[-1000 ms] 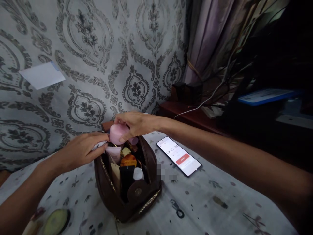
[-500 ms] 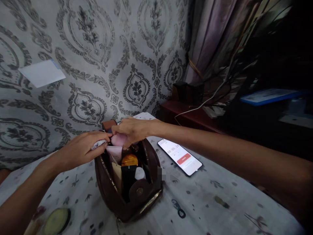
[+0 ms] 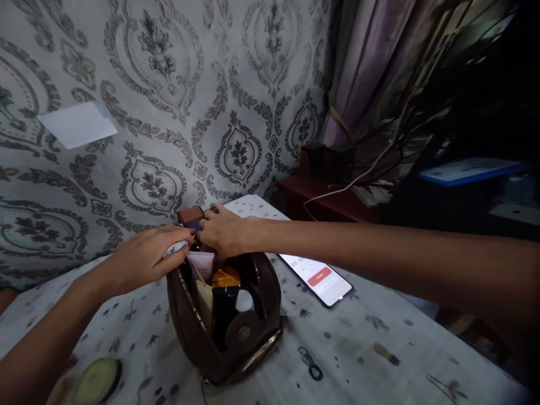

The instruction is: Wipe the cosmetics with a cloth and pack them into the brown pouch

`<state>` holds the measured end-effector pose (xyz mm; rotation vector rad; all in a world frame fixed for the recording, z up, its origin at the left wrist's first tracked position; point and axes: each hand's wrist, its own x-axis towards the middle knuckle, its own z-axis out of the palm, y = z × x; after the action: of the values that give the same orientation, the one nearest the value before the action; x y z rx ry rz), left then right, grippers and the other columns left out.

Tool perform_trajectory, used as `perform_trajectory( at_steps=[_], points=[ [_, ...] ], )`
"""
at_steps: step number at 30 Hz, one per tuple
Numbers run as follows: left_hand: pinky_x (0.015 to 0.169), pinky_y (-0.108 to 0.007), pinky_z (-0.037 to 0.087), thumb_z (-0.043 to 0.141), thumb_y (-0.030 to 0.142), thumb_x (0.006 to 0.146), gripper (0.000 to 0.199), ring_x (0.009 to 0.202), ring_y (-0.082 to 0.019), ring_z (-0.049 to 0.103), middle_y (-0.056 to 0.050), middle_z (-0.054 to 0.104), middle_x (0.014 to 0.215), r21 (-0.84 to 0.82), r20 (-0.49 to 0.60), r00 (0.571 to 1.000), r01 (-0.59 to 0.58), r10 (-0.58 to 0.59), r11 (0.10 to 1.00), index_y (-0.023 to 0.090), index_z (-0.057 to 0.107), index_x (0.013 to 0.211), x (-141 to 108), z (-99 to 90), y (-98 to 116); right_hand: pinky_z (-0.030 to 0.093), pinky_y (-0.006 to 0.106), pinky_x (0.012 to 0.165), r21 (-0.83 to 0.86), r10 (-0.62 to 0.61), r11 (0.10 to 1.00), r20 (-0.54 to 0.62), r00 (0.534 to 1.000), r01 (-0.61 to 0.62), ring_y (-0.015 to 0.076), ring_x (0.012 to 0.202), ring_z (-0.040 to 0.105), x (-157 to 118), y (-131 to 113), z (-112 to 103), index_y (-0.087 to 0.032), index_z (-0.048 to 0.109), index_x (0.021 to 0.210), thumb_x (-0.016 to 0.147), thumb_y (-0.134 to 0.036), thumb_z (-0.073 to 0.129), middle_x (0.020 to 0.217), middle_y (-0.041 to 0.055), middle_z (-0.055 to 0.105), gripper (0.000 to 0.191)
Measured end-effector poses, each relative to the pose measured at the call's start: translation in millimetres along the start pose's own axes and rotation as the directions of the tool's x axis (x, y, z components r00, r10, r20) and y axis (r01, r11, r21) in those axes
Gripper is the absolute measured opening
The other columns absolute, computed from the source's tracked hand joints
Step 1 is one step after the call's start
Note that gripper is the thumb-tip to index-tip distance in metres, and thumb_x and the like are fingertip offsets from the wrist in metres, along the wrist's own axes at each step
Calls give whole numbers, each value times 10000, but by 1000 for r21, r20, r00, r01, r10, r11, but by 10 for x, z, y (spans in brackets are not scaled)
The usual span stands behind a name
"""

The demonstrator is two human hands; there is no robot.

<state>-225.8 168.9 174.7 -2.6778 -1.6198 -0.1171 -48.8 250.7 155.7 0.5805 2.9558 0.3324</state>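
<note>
A dark brown zippered bag (image 3: 185,337) stands unzipped on the table, its flap with a round metal snap facing me. My left hand (image 3: 154,253) is closed at the bag's far left rim, with a crumpled whitish piece (image 3: 175,248) between its fingers. At the far end of the opening, my right hand (image 3: 225,232) reaches in with bent fingers; what they grip is hidden. Inside the bag are a pale pink tube (image 3: 201,264), a beige packet (image 3: 205,304), an amber-topped item (image 3: 226,277), a black item (image 3: 222,309) and a white cap (image 3: 243,301).
A phone (image 3: 323,281) showing a running timer lies right of the bag, partly behind my right forearm. A round pale-green-topped container (image 3: 98,381) is at the near left. Patterned cloth (image 3: 346,349) covers the table. Cables (image 3: 358,177) trail over a red-brown surface at back right.
The rounded pink item under my right hand has gone out of sight, as that hand shifted slightly right and lower. My left hand stays at the rim, still holding the whitish piece.
</note>
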Motion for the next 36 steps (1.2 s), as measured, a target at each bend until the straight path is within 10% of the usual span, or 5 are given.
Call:
perform_trajectory(
  at_steps=[10, 25, 31, 36],
  points=[
    [961, -341, 499, 354, 506, 964, 445, 1145, -259, 647, -37, 690, 1267, -18, -30, 999, 31, -31, 999, 272, 650, 1198, -10, 34, -8, 421, 278, 764, 412, -29, 905, -194, 981, 108, 186, 855, 601, -247, 387, -88, -149, 702, 891, 853, -202, 642, 877, 53, 689, 88],
    [1051, -352, 433, 350, 452, 986, 451, 1242, -249, 577, -56, 596, 1401, -222, -149, 980, 93, -128, 971, 242, 516, 1349, -72, 15, 98, 422, 297, 833, 558, 213, 829, -390, 896, 45, 192, 907, 629, -870, 207, -90, -169, 722, 984, 909, -154, 538, 945, 65, 722, 200],
    [532, -252, 473, 436, 510, 924, 435, 578, -139, 557, -64, 710, 1075, -473, -368, 818, 244, -442, 846, 206, 608, 1183, -342, 18, 238, 444, 322, 843, 589, 247, 807, -406, 880, 45, 211, 903, 649, -1132, 16, -165, -152, 730, 942, 912, -169, 531, 974, 93, 729, 202],
    [383, -202, 330, 580, 574, 820, 424, 425, -84, 391, 10, 635, 754, -712, -294, 678, 315, -673, 628, 232, 629, 1066, -785, 100, 320, 475, 325, 858, 640, 280, 762, -460, 843, 96, 202, 922, 658, -1305, -165, -192, -173, 724, 966, 925, -186, 498, 985, 77, 732, 230]
  ],
)
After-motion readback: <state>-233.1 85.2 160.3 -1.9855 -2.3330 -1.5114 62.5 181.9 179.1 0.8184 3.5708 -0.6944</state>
